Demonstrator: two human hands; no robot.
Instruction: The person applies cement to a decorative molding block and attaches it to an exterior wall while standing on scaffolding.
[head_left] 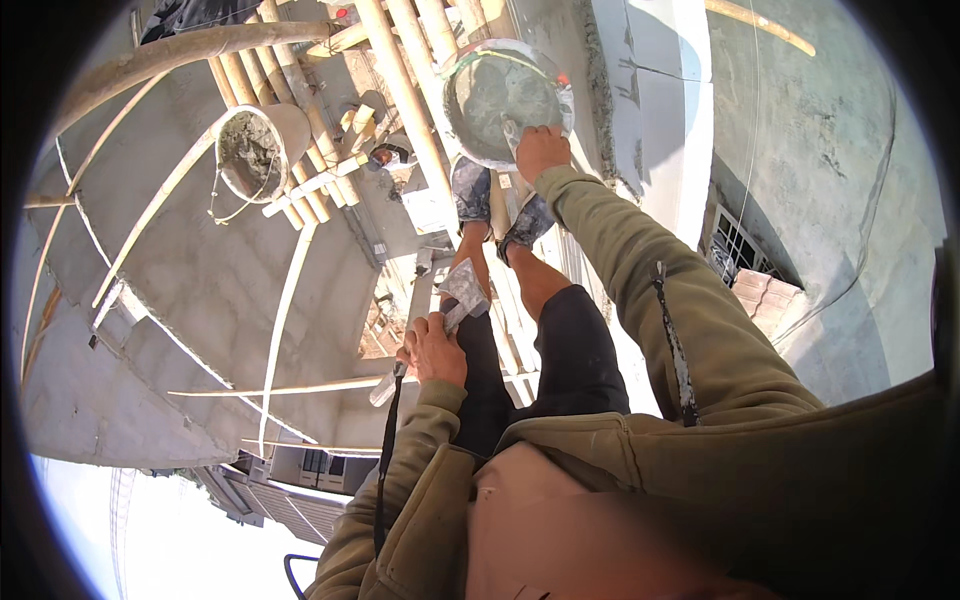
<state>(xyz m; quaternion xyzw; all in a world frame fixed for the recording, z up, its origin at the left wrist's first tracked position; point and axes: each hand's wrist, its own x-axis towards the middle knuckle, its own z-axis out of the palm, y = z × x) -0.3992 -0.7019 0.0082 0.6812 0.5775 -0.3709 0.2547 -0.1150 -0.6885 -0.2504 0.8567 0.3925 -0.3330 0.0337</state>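
My left hand [435, 352] is closed round the handle of a trowel [464, 288] with a flat, grey-smeared blade, held in front of my left leg. The handle's butt sticks out below the fist. My right arm reaches forward, and my right hand [543, 152] is closed at the near right rim of a large bucket [455, 128]. Grey, wet mortar [510, 98] fills much of that bucket. Beside my right fingers a pale, narrow handle [511, 132] points into the bucket; the hand hides how it is gripped. My shoes stand just below the bucket.
Bamboo poles [408, 95] form the platform under me, with gaps between them. A second bucket [290, 130] with mortar hangs or stands at the left by a bamboo pole [160, 205]. A grey plastered wall [820, 150] with a barred opening [738, 240] rises at right.
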